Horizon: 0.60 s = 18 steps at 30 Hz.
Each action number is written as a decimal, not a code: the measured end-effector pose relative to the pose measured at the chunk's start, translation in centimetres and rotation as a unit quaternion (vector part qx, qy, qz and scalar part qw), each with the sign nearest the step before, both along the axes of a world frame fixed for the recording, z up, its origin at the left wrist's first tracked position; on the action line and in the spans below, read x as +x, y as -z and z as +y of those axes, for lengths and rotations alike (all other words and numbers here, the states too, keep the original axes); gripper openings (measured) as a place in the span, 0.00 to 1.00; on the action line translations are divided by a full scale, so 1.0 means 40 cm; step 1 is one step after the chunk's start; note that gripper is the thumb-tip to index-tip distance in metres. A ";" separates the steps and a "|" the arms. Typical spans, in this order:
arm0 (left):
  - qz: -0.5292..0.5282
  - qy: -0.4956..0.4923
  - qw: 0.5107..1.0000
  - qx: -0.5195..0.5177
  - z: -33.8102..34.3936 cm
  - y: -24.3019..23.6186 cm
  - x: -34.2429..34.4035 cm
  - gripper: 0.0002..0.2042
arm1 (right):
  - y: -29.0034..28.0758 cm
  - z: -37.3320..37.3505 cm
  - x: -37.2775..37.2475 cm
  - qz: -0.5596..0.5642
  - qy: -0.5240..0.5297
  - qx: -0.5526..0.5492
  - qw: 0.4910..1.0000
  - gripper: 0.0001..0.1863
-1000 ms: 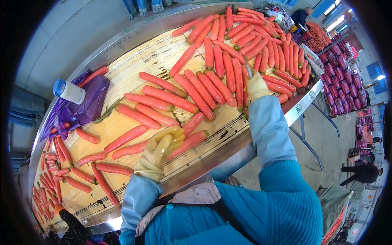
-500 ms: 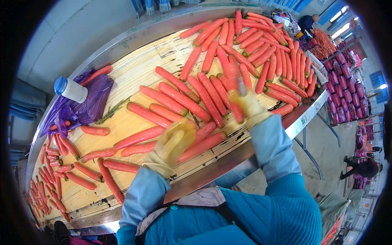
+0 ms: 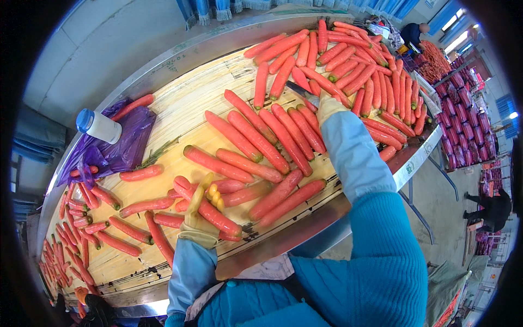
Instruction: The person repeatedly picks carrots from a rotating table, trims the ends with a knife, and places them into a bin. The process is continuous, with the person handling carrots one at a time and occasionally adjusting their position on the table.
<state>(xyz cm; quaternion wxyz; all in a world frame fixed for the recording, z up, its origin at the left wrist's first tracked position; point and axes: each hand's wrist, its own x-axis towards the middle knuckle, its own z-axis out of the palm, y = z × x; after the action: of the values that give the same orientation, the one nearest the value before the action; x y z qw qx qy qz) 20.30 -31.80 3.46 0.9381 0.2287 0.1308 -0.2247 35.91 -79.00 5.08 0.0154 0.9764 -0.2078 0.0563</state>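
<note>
My gloved left hand (image 3: 202, 210) grips a red carrot (image 3: 220, 217) at the lower middle of the wooden sorting table (image 3: 190, 87). My gloved right hand (image 3: 329, 109) holds a knife (image 3: 299, 91), its dark blade angled left among carrots in the upper middle. Long washed carrots (image 3: 283, 141), some with green tops, lie in loose rows between and around both hands. A dense group of carrots (image 3: 359, 76) covers the upper right of the table, and smaller ones (image 3: 71, 240) are scattered at the left end.
A purple plastic bag (image 3: 136, 136) with a white blue-lidded canister (image 3: 99, 126) lies at left. The metal rim (image 3: 411, 163) borders the table. Stacked purple sacks (image 3: 460, 120), a person working (image 3: 414, 34), a walking person (image 3: 487, 212) and a co-worker's orange-gloved hand (image 3: 81, 294) are around it.
My left hand has moved down-left and now has a carrot in its fingers. My right hand has shifted up-left, turning the knife leftward. The person at right has moved along the floor.
</note>
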 end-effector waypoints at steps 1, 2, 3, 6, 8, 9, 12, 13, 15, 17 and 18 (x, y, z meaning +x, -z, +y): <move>-0.005 0.002 1.000 -0.006 0.002 0.004 -0.001 0.26 | 0.010 0.008 0.015 -0.005 -0.005 0.012 1.000 0.29; 0.003 -0.001 1.000 0.004 0.003 0.006 -0.004 0.26 | 0.015 0.018 0.021 -0.011 -0.006 0.026 1.000 0.30; 0.002 -0.004 1.000 0.010 0.005 0.006 -0.004 0.26 | 0.009 0.028 0.025 -0.021 -0.009 0.042 0.999 0.30; -0.034 0.007 0.999 -0.001 0.015 0.001 -0.012 0.27 | -0.043 0.066 -0.014 -0.080 -0.023 0.108 0.991 0.34; -0.022 -0.012 1.000 -0.001 0.021 0.004 -0.019 0.29 | -0.085 0.120 -0.085 -0.092 -0.027 0.180 0.979 0.37; -0.041 -0.009 0.999 -0.021 0.023 0.008 -0.024 0.29 | -0.113 0.158 -0.126 -0.078 -0.077 0.279 0.954 0.42; -0.096 0.019 0.991 -0.090 0.016 0.026 -0.040 0.29 | -0.146 0.387 -0.257 -0.045 -0.169 0.391 0.904 0.35; -0.075 0.010 0.993 -0.090 0.016 0.031 -0.048 0.29 | -0.149 0.472 -0.300 -0.018 -0.232 0.472 0.850 0.34; -0.119 0.030 0.979 -0.160 0.022 0.035 -0.062 0.29 | -0.147 0.630 -0.366 0.008 -0.343 0.468 0.814 0.29; -0.128 0.039 0.974 -0.180 0.048 0.031 -0.080 0.31 | -0.138 0.728 -0.409 0.191 -0.346 0.591 0.703 0.26; -0.110 0.026 0.981 -0.160 0.072 0.024 -0.097 0.32 | -0.140 0.739 -0.416 0.154 -0.346 0.556 0.740 0.26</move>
<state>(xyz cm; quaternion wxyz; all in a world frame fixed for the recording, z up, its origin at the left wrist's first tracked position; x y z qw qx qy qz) 16.41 -28.93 2.50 0.9652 0.1021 -0.0167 -0.2404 19.29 -49.43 10.66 -0.5185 0.8117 0.1555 -0.2192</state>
